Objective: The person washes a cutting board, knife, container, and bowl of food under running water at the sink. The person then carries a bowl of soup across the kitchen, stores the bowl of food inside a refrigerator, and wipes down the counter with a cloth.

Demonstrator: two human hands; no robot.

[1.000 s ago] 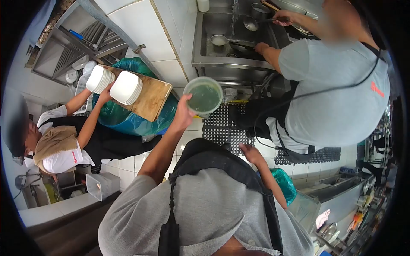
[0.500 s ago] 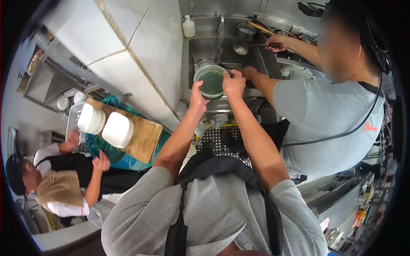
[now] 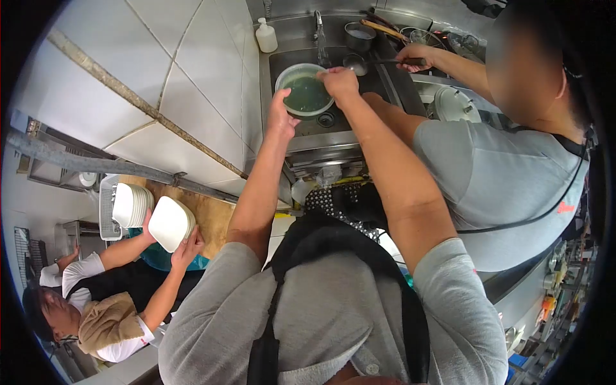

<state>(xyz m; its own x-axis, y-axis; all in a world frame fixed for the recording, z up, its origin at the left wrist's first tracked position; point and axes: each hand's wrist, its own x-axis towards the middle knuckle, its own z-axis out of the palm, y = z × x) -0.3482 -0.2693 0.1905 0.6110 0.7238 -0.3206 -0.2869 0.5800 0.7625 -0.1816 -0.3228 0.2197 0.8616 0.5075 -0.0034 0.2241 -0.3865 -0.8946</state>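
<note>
Both my hands hold a round bowl (image 3: 280, 82) with dark green, watery-looking contents over the sink (image 3: 296, 59). My left hand (image 3: 283, 117) grips its lower left side, the thumb at the rim. My right hand (image 3: 339, 85) is closed on the right rim, with its fingertips partly hidden. Just behind the bowl, water runs from the tap (image 3: 318, 25). Close to my right hand is a ladle (image 3: 355, 63), held by the handle in a co-worker's hand (image 3: 415, 58).
The co-worker in a grey shirt (image 3: 507, 173) stands close on my right. A white soap bottle (image 3: 266, 36) and a metal pot (image 3: 360, 37) stand behind the sink. At left, another person's hands (image 3: 186, 249) hold a stack of white dishes (image 3: 171, 223) by a wooden board (image 3: 215, 218).
The bowl has shifted slightly left and up in view, still in both my hands. The person at left has taken hold of a stack of white dishes.
</note>
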